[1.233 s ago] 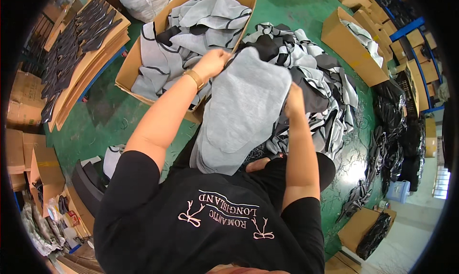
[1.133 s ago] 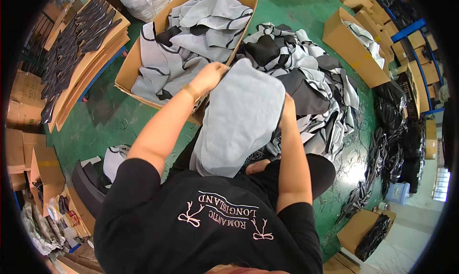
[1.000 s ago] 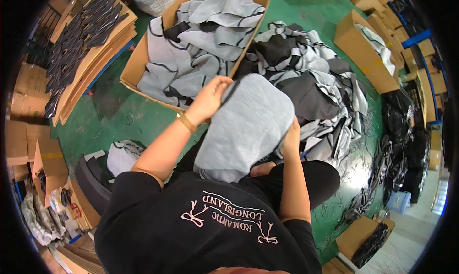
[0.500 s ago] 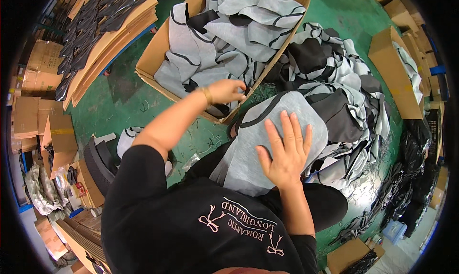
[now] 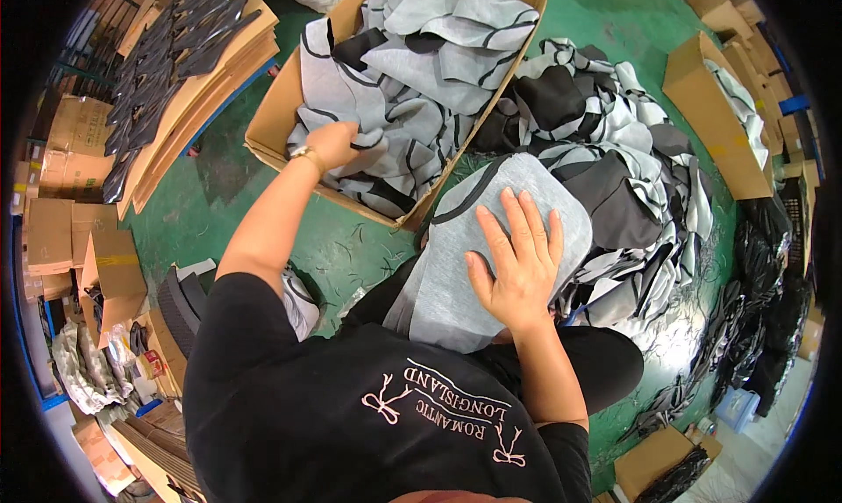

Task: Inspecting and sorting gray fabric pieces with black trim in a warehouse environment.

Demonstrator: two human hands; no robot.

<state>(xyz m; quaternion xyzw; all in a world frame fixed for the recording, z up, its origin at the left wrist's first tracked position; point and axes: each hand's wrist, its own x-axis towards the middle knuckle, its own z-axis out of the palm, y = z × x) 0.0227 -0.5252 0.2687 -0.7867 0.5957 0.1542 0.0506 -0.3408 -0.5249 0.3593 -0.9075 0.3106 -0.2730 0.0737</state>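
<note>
My right hand (image 5: 519,271) lies flat, fingers stretched, on a grey fabric piece (image 5: 443,266) with a black edge band, which rests across my lap. My left hand (image 5: 333,147) reaches over the near rim of a large cardboard box (image 5: 272,128). Its fingers are curled closed on a grey fabric piece with black trim (image 5: 373,159) inside; the fingertips are partly hidden. More grey cloth pieces (image 5: 438,69) fill the box in a loose heap.
Right of the box, a heap of grey and black fabric pieces (image 5: 618,196) lies on the green floor (image 5: 228,183). A second cardboard box (image 5: 715,121) stands beyond it. At left, black pieces (image 5: 167,73) lie on stacked cardboard sheets (image 5: 197,99). Black plastic bags (image 5: 759,266) line the right.
My left hand has moved left across the box, from its near right side to its near left side, and closed on the cloth there. My right hand stays flat on the lap piece.
</note>
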